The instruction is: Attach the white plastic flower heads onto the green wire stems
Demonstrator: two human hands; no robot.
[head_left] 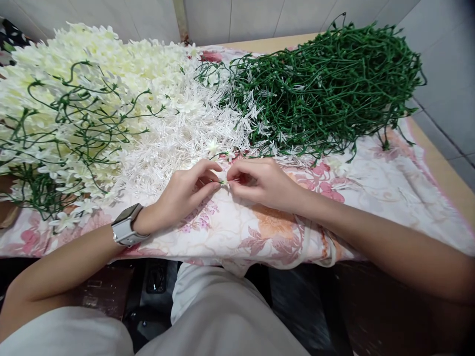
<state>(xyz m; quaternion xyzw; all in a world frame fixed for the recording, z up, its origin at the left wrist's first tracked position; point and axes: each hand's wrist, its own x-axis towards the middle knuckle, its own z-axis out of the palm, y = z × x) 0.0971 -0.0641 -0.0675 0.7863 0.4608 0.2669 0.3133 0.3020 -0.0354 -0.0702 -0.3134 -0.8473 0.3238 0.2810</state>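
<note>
My left hand [189, 190], with a grey watch on its wrist, and my right hand [261, 183] meet fingertip to fingertip over the floral cloth [371, 188]. Both pinch a small white plastic flower piece [224, 182] between thumb and fingers. Just beyond the fingers lies a heap of white spiky flower parts [178, 143]. A big pile of cream artificial blossoms [92, 74] fills the left side, with green stems threaded through it. A tangled mound of green plastic stems [334, 84] lies at the back right.
The table's wooden edge [445, 168] shows along the right, next to a tiled wall. Bare floral cloth spreads in front of my right forearm. My light trousers and a dark floor lie below the table's front edge.
</note>
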